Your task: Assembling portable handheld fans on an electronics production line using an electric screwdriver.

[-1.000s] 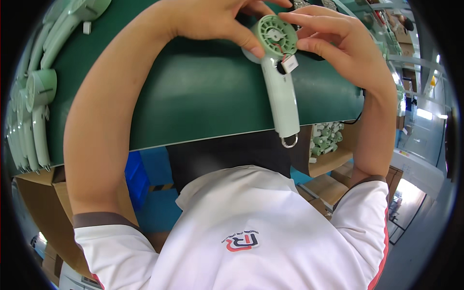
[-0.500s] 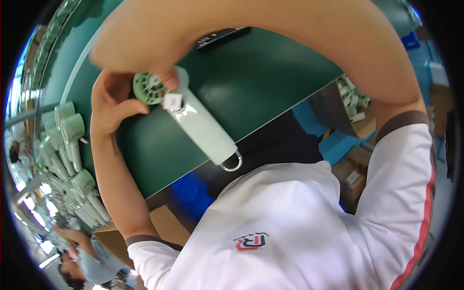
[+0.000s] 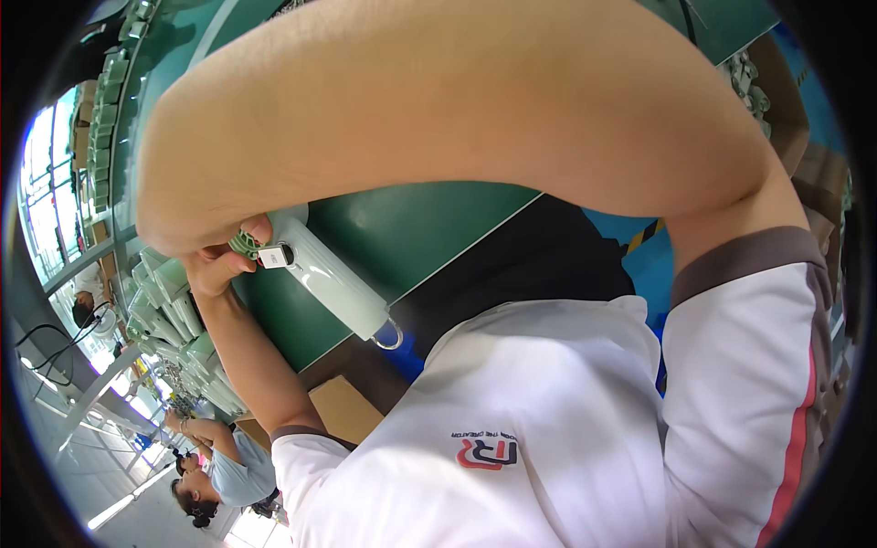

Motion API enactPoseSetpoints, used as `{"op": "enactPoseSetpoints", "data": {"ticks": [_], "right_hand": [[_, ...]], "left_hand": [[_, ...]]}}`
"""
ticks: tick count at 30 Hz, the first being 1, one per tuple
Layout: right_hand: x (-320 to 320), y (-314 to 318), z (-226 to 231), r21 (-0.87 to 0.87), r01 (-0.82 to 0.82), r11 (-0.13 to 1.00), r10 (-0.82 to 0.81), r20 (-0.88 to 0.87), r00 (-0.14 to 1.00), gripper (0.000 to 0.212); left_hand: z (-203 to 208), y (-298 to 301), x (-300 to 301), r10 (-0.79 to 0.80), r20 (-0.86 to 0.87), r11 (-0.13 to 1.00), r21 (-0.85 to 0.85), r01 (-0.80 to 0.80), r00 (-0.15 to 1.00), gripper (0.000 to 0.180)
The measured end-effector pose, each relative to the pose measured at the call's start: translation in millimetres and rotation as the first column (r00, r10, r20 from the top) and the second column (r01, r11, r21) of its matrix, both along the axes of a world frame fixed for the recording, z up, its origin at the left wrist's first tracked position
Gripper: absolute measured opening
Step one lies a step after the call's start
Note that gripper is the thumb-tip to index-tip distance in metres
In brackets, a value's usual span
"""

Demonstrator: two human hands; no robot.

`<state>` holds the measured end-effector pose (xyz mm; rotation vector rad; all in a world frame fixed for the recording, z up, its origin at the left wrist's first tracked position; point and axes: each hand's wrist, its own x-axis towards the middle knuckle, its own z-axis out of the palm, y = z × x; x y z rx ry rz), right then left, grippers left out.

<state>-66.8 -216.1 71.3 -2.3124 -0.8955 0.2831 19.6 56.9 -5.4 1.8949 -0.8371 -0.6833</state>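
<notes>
A pale green handheld fan (image 3: pixel 333 283) lies slanted over the green table, its metal loop (image 3: pixel 389 336) toward my body. My left hand (image 3: pixel 217 271) is closed at the fan's head, thumb against the slatted green round part (image 3: pixel 244 244). Of my right hand (image 3: pixel 257 227) only fingertips show clearly, pressed at the same head; its forearm arches across the view and hides the rest. A small white block with a dark side (image 3: pixel 275 257) sits where head and handle meet. Much of the round head is hidden.
Several similar pale green fans (image 3: pixel 164 297) stand crowded at the left beside my left forearm. The table's edge (image 3: pixel 466 251) runs diagonally before my body. A cardboard box (image 3: pixel 345 409) is below it. Another person (image 3: pixel 239 466) sits farther off at lower left.
My view has shifted, and my right forearm now covers more of the fan's head and the table. The fan appears lower and farther left, both hands still at its head.
</notes>
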Motion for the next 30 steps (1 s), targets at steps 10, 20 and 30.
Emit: {"op": "enactPoseSetpoints", "data": {"ticks": [10, 20, 30], "right_hand": [[6.4, 11.0, 3.0, -0.177, 0.010, 0.984, 0.022, 0.176, 0.984, 0.024], [-42.1, -87.6, -33.9, 0.145, 0.818, 0.557, -0.740, 0.534, 0.409, 0.017], [-49.1, -191.9, -79.2, -0.211, 0.977, -0.042, -0.776, 0.622, 0.101, 0.037]], "left_hand": [[-7.8, 4.7, 15.9, -0.126, -0.212, 0.981, -0.172, 0.090, 0.969, 0.083], [7.2, -11.2, -2.3, -0.269, 0.003, 0.933, -0.249, 0.261, 0.963, 0.083], [12.7, -25.8, -4.3, -0.255, 0.037, 0.932, -0.256, 0.255, 0.966, 0.068]]}}
